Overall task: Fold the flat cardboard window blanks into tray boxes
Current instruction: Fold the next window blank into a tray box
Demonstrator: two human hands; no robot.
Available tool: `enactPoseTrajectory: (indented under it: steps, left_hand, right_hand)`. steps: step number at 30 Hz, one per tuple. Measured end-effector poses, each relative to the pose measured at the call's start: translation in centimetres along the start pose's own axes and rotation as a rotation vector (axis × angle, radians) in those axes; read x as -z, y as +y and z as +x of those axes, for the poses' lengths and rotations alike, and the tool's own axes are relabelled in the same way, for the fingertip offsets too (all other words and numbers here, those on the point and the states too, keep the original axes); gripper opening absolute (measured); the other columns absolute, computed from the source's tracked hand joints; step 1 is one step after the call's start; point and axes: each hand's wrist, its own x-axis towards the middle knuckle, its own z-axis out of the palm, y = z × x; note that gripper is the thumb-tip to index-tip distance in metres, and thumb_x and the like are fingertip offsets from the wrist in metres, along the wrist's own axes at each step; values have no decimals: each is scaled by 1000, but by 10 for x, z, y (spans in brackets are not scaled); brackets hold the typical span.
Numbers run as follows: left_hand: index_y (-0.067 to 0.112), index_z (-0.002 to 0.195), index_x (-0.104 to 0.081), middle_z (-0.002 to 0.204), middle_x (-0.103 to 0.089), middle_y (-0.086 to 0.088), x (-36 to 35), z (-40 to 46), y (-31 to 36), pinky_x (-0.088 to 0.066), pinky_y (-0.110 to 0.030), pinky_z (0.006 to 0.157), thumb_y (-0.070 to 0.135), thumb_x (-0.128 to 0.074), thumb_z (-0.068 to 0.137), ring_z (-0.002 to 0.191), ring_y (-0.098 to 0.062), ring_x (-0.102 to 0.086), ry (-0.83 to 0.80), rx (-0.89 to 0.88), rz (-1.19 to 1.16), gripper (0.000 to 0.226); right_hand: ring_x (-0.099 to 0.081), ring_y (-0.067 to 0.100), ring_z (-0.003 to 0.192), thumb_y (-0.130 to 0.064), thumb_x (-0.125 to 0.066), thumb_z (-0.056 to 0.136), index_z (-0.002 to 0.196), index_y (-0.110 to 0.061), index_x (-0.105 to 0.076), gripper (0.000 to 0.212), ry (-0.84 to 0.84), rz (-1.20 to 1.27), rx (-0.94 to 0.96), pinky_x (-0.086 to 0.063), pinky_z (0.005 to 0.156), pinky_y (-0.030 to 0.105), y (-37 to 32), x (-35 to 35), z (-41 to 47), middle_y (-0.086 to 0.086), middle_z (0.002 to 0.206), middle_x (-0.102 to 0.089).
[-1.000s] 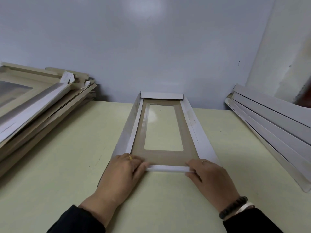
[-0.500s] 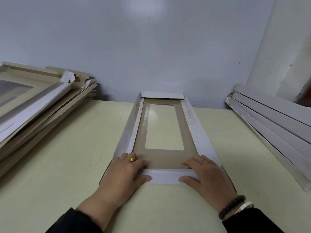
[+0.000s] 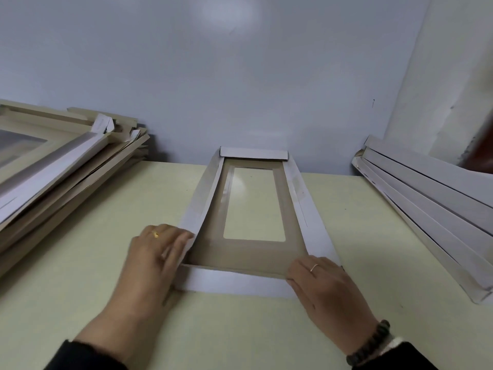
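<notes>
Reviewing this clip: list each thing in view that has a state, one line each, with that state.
Window blank: lying on the table, partly folded.
Near flap: flat on the table.
Left side flap: raised, leaning inward.
Right side flap: lying outward.
Far flap: standing up.
Left hand: fingers against the left side flap.
Right hand: resting on the near right corner.

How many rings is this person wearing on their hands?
2: a gold ring on the left hand, and a thin band on the right hand. Fingers tucked against the cardboard could hide others.
</notes>
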Motion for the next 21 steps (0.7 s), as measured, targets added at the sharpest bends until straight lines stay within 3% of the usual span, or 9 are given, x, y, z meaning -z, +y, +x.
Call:
enactPoseTrajectory:
  steps: [2,4,5,8,11,15,21]
  left_hand:
    - [24,92,-71,86,-64,20,8,-2,-13,-38,-15,75,7,-51,93,90,-15,-53,-46,129,-99,26]
    - [27,93,-73,88,-66,14,15,-7,-20,-45,-22,76,-5,-47,92,83,-17,-58,-184,271,-316,41]
    - [24,93,-74,89,-68,10,17,-9,-22,-47,-23,72,-9,-44,92,77,-15,-61,-244,320,-388,45]
    - [10,91,-73,95,-71,0,16,-9,-27,-47,-8,64,-19,-39,88,69,0,-64,-349,334,-392,45]
    - [3,85,-72,97,-72,1,17,-6,-33,-47,-6,63,-21,-45,85,73,1,-66,-389,365,-479,36]
    - [5,76,-73,103,-72,6,23,-4,-43,-49,-10,77,-15,-54,83,97,-3,-65,-506,350,-547,29]
    - [5,77,-76,100,-73,-2,21,-5,-50,-50,-15,85,-4,-63,75,97,-9,-67,-440,396,-647,16]
  right_hand:
    - [-55,22,53,4,-67,60,62,-13,-60,18,-13,57,32,-42,52,29,-1,6,-5,0,62,-58]
    - [-55,22,54,2,-53,72,63,-11,-61,18,-22,131,67,-45,50,26,-1,12,-10,1,65,-59]
    - [-55,21,55,-4,-49,76,63,-12,-61,19,-30,149,88,-45,51,26,-1,14,-13,0,65,-59]
    - [-51,16,55,-8,-50,70,59,-17,-58,17,-91,128,139,-36,65,23,-5,17,-21,-5,63,-55]
    - [-46,13,56,-5,-52,62,57,-20,-51,16,-174,109,154,-26,65,21,-7,16,-27,-8,63,-51]
    - [-46,10,59,-6,-57,61,59,-19,-52,15,-237,194,123,-39,49,20,-3,21,-27,-10,67,-53]
    - [-47,8,59,-7,-62,57,60,-17,-51,15,-322,307,44,-42,47,17,0,28,-26,-11,69,-53]
